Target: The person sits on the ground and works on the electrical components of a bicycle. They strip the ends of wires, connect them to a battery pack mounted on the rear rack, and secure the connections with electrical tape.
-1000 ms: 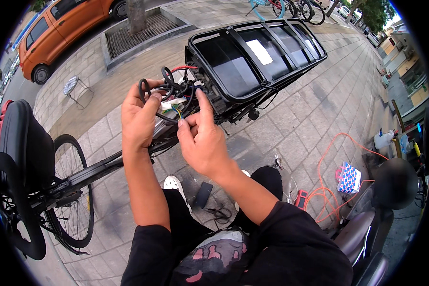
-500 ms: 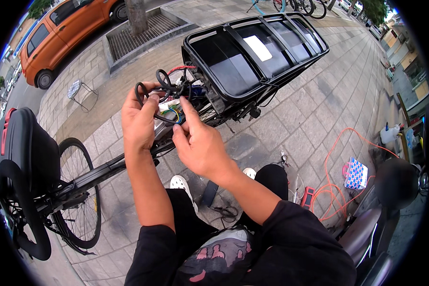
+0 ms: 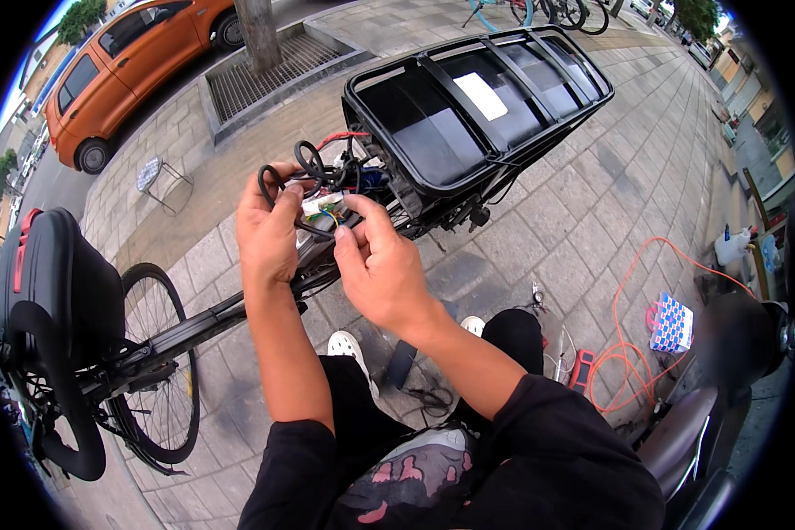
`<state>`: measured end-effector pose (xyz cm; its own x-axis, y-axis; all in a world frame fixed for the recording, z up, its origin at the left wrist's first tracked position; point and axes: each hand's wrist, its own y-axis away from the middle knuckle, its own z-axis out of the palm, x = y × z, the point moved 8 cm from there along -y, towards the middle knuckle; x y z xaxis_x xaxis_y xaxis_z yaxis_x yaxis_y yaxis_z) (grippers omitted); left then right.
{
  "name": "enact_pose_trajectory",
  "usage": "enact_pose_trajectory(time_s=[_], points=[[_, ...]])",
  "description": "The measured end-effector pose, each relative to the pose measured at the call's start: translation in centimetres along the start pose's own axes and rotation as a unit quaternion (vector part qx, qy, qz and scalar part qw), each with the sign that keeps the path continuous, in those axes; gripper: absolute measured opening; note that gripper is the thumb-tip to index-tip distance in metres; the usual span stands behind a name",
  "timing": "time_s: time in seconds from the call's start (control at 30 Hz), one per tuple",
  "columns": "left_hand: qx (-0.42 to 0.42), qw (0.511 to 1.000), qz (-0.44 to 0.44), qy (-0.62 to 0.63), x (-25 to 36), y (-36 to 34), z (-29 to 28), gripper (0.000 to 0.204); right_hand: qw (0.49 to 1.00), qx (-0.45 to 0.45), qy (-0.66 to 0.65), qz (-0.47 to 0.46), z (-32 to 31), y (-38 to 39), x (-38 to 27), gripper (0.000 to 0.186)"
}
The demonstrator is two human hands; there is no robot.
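Note:
Bare wiring and dark cables bunch at the front end of a black battery box (image 3: 433, 146) on a bicycle. My left hand (image 3: 269, 234) is closed around a looped black cable (image 3: 309, 157) at this bundle. A white connector (image 3: 320, 205) with yellow, blue and green wires (image 3: 330, 217) shows between my hands. My right hand (image 3: 384, 274) has its thumb and fingers curled at the lower end of the cable, which it appears to pinch. Its index fingertip is close beside the connector. The fingers partly hide the contact points.
The bicycle's frame (image 3: 208, 322) runs left to a front wheel and black case (image 3: 71, 283). An orange cord (image 3: 623, 353), a red-and-black meter (image 3: 581, 369) and a checked box (image 3: 671, 322) lie right. Near my feet is a dark block (image 3: 402, 360). A stool (image 3: 150, 174) stands left.
My right index finger has bent and drawn back from the cable bundle toward the white connector. The left hand keeps its hold. The whole view has shifted slightly.

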<state>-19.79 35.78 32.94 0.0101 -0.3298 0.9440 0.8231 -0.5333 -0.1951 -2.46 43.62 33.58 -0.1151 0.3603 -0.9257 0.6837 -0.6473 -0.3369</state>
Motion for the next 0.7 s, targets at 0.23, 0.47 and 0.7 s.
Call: enact_pose_trajectory(time_s=[0.23, 0.47, 0.7], points=[[-0.001, 1.000, -0.019, -0.001, -0.3, -0.3, -0.1, 0.025, 0.986, 0.020, -0.156, 0.053, 0.1, -2.4, 0.5, 0.046], [0.015, 0.999, -0.020, 0.020, -0.9, -0.5, 0.2, 0.024, 0.981, 0.028, -0.178, 0.067, 0.2, -3.8, 1.9, 0.025], [0.009, 1.000, -0.011, 0.002, -0.6, -0.5, 0.3, 0.024, 0.991, 0.043, -0.125, 0.013, 0.5, -3.9, 1.8, 0.019]])
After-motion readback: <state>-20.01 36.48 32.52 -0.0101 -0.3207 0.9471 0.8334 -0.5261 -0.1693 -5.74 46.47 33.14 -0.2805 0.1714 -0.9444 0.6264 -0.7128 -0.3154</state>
